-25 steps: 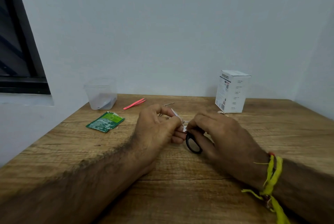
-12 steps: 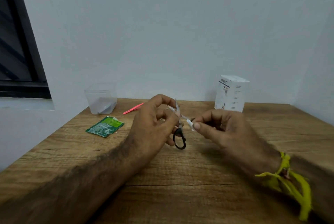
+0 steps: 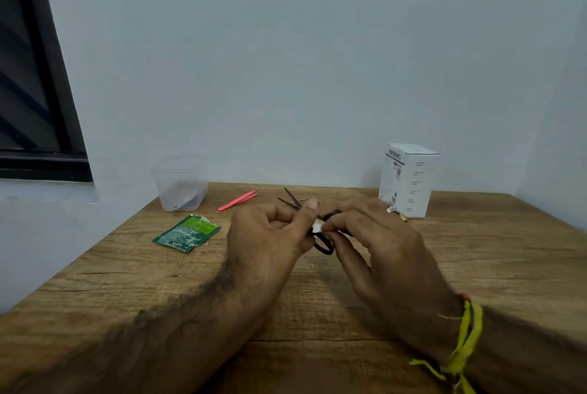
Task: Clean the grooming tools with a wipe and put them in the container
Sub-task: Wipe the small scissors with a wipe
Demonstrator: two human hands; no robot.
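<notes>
Small scissors with black handle loops are held just above the middle of the table between both hands. Their dark blades are spread apart and point up and away, past my left thumb. My left hand grips the scissors near the pivot. My right hand pinches a small white wipe against the scissors close to the handles. Pink tweezers lie on the table behind my left hand. A clear plastic container stands at the back left with a tool lying inside.
A torn green wipe packet lies left of my left hand. A white carton stands at the back right near the wall. The wooden table meets walls at the back and right; a dark window is at the left.
My hands have come back together; the right hand with the wipe now presses on the scissors. The scissors have tilted away from me and their blades now stand apart.
</notes>
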